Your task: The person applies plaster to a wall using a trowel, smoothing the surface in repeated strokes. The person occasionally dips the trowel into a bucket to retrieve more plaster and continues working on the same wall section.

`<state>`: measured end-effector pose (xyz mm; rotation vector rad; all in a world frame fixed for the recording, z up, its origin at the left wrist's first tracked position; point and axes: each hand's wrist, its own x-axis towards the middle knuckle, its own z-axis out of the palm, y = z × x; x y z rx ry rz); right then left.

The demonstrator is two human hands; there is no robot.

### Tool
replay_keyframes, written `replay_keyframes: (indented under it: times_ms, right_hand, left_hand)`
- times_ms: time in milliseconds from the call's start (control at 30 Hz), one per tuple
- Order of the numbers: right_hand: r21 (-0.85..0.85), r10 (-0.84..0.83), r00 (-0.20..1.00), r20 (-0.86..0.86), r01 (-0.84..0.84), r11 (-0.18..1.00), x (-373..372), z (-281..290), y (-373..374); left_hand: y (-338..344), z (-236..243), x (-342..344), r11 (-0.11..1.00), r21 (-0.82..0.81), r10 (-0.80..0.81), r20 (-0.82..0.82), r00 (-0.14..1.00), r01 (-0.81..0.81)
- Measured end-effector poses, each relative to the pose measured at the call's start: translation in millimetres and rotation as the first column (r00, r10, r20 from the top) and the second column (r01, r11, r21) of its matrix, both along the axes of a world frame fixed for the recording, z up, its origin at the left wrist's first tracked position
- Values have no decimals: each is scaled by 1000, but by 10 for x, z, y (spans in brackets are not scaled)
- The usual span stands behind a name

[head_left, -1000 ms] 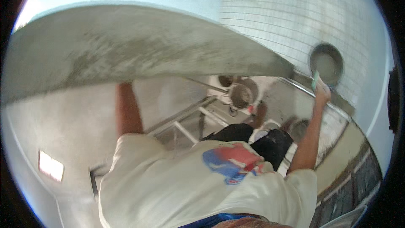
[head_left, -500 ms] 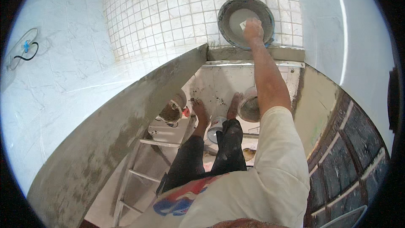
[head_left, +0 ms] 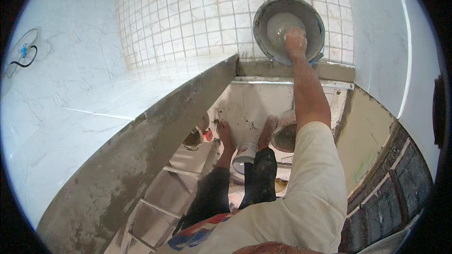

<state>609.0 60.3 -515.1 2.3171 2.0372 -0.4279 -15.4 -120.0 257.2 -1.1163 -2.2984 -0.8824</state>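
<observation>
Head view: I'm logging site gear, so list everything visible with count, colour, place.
Tiles: many, white, top
Basin: one, dark grey, on tiles
Ledge: one, grey, lower left to centre
Pails: at least three, grey and white, centre
Ladder-like frame: one, whitish, lower left
Tube: one, black, far left
Panels: several, dark, lower right
Shirt: one, off-white, bottom
Trousers: one, black, lower centre
Feet: two, bare, centre
Right hand: one, bare, in basin
Left hand: not in view

Room to pass over tiled floor (head_left: 197, 19), left of bucket (head_left: 262, 26). Bucket wall surrounds right hand (head_left: 295, 42); way out upward, through open top. Grey ledge (head_left: 332, 72) crosses beneath forearm (head_left: 311, 94). Grey plastered band (head_left: 136, 155) bars left; pale wall (head_left: 376, 37) bounds right.
</observation>
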Motion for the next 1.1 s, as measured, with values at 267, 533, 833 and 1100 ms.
replay_keyframes:
  times_ms: [267,533,833,1100]
  right_hand:
    - [100,-56,993,-108,67,993,161,362,-75]
    - [-149,-179,93,-979,262,953,565,2586,-743]
    - [-119,-88,-455,-886,39,992,-350,5505,-1110]
    - [366,393,-137,-909,185,912,-1701,7296,-1793]
  left_hand:
    - [82,36,42,996,26,-89,35,995,88]
    - [-165,895,13,970,172,-200,167,965,171]
    - [550,1724,-80,540,712,-790,246,562,449]
    - [649,1913,282,548,769,-706,213,675,330]
